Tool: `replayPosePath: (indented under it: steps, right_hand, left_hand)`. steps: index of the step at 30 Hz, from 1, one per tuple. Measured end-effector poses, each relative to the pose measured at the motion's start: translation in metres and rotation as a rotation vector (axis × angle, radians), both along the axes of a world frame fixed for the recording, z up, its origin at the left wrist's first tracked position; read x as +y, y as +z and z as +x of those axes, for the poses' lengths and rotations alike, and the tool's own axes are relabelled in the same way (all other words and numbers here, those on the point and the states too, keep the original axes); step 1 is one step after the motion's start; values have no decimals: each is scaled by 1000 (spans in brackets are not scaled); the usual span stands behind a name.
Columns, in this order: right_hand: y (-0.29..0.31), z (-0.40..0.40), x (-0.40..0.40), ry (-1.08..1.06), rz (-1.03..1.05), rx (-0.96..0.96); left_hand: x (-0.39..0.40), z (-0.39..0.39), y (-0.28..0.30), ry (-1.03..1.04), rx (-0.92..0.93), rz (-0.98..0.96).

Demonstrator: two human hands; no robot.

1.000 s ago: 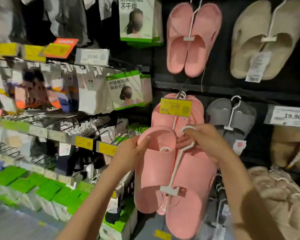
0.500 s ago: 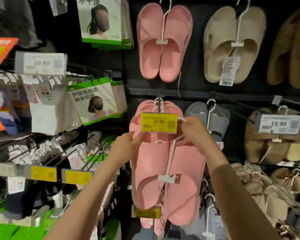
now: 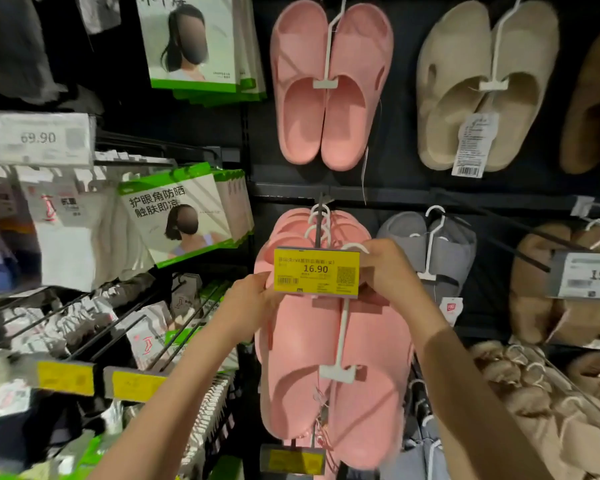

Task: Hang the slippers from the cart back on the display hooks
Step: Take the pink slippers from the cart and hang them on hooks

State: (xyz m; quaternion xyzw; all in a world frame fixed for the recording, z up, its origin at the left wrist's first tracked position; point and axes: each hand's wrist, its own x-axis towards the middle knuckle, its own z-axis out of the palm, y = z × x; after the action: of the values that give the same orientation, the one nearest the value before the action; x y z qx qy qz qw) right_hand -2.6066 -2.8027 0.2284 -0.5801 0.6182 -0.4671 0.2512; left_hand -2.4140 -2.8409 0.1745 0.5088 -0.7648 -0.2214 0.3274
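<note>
Two hands [image 3: 321, 284] grip pink slippers [image 3: 340, 372] between them; price tag [image 3: 316, 270] in front

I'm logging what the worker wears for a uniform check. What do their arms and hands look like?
Both forearms are bare, with no sleeve in view. The left hand and right hand show no gloves, watch or rings, though the price tag hides some of the fingers.

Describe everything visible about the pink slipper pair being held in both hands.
The pink slipper pair looks like smooth moulded foam, toes pointing down, clipped side by side on a white plastic hanger. The left hand grips the left slipper's upper edge; the right hand pinches the hanger near its hook. A yellow 16.90 price tag covers the pair's top. More pink pairs hang behind.
</note>
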Motion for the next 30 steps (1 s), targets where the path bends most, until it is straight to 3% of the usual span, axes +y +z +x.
replayPosePath:
  steps: [3, 6, 10, 16, 21, 25, 30]
  right_hand:
    - [3, -13, 12, -104, 11, -10]
    - [18, -23, 26, -124, -13, -81]
    - [23, -17, 29, -117, -2, -26]
    - [15, 8, 21, -22, 7, 114]
    - [27, 34, 2, 16, 29, 209]
    - [29, 44, -1, 93, 112, 19]
    - [28, 42, 9, 259, 163, 38]
  left_hand:
    - [14, -18, 6, -54, 69, 25]
    - [24, -36, 17, -125, 265, 23]
    - [26, -33, 11, -196, 104, -52]
    - [22, -12, 7, 50, -122, -80]
    - [24, 14, 14, 163, -137, -67]
    - [20, 26, 15, 222, -197, -70]
    - [20, 25, 14, 186, -185, -23]
